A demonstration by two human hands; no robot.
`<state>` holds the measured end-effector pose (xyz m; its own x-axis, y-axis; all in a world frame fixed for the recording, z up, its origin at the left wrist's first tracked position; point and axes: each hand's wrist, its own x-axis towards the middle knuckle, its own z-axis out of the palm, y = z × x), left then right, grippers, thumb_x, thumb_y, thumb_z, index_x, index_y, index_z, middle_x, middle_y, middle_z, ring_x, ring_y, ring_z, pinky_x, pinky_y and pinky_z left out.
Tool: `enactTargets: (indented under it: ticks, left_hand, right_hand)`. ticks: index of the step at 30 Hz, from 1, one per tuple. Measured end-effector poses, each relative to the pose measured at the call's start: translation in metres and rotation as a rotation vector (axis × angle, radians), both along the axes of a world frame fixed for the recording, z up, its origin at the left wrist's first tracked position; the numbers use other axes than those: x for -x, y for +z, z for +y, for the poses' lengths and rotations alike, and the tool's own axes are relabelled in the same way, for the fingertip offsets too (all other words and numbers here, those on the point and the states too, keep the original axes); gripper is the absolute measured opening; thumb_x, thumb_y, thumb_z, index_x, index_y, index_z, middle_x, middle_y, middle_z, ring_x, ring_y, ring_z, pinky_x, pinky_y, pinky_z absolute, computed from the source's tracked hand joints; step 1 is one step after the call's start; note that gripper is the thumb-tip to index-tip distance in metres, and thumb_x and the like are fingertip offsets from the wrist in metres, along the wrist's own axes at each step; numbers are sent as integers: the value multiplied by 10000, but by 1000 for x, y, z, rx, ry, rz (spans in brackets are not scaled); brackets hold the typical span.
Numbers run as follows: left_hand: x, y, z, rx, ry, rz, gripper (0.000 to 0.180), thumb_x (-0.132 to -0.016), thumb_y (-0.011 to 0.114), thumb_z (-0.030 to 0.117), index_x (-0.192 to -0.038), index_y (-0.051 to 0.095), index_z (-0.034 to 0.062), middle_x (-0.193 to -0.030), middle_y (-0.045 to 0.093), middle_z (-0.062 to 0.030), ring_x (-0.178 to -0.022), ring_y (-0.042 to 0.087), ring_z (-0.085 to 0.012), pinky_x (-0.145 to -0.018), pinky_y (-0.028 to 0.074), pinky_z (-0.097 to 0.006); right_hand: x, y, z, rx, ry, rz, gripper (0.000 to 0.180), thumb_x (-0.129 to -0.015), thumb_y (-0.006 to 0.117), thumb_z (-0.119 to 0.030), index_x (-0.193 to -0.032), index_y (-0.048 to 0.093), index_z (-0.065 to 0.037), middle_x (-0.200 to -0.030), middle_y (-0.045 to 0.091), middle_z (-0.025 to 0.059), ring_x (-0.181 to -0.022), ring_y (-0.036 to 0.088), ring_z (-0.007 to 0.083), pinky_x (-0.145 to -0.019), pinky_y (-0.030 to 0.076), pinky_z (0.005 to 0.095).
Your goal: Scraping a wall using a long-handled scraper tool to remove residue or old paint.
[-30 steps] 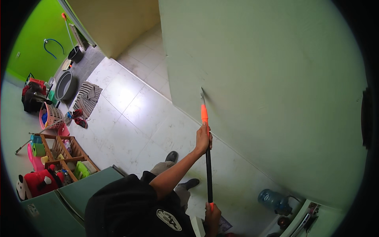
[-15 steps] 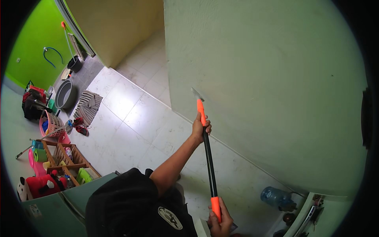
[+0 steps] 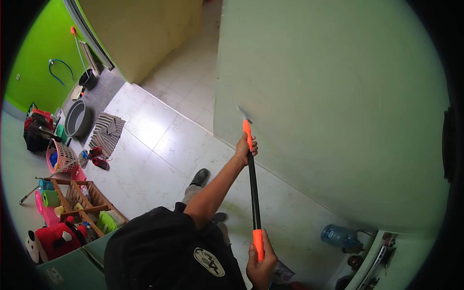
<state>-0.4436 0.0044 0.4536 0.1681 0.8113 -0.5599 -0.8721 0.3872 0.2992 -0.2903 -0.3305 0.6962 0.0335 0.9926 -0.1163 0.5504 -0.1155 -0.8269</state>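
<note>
A long-handled scraper (image 3: 253,193) slants up through the middle, with a black shaft, orange ends and a flat metal blade. Its blade is at the pale green wall (image 3: 333,96); whether it touches is too blurred to tell. My left hand (image 3: 243,151) is wrapped round the scraper just below its upper orange part. Lower down, my right hand (image 3: 263,268) grips the orange end of the handle, its thumb lying along it.
A blue water jug (image 3: 339,236) lies at the lower right beside a white shelf (image 3: 369,261). To the left are a wooden rack (image 3: 79,198), a pink laundry basket (image 3: 62,157), a striped mat (image 3: 107,131) and a grey tub (image 3: 79,118). A doorway opens beyond the wall's edge.
My right hand and the lower end of the scraper have moved slightly up and left. My shoes have come into view on the floor. The wall's edge appears farther right.
</note>
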Motion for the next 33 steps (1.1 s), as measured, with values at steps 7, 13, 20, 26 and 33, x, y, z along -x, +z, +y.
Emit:
enactTargets:
  ticks: [7,13,20,26,33]
  left_hand:
    - [12,-13,16,66,18,-194,439,-1097,360,572,-1028,420,143,-633,387,21,-401,339,-98,-364,328,-277]
    - [50,-92,28,161,7,-220,450,-1100,352,574,-994,434,144,-620,365,40,-397,328,-87,-349,308,-268]
    - [48,-55,29,151,-3,-296,437,-1087,395,593,-998,449,168,-616,360,40,-429,330,-89,-380,296,-271]
    - [12,28,21,159,72,-145,421,-1103,371,549,-979,439,153,-616,373,30,-411,324,-102,-369,306,-280]
    - [33,25,33,168,117,-170,431,-1086,390,591,-1011,422,168,-631,400,23,-417,356,-116,-392,314,-303]
  right_hand:
    - [44,44,40,230,18,-277,581,-901,635,-49,-1437,497,127,-1133,691,313,-998,738,394,-906,576,434]
    - [93,-25,72,103,133,-335,623,-927,636,-159,-1493,484,51,-925,640,251,-828,668,429,-740,549,489]
    - [80,2,60,152,-66,-97,518,-981,597,-144,-1440,535,87,-1078,698,280,-976,727,341,-864,566,422]
    - [39,82,56,270,17,-144,536,-944,661,-134,-1407,552,113,-1094,731,238,-1008,737,287,-909,569,379]
    - [48,76,81,102,123,-272,464,-944,618,-80,-1379,594,78,-1002,739,229,-937,761,333,-859,589,394]
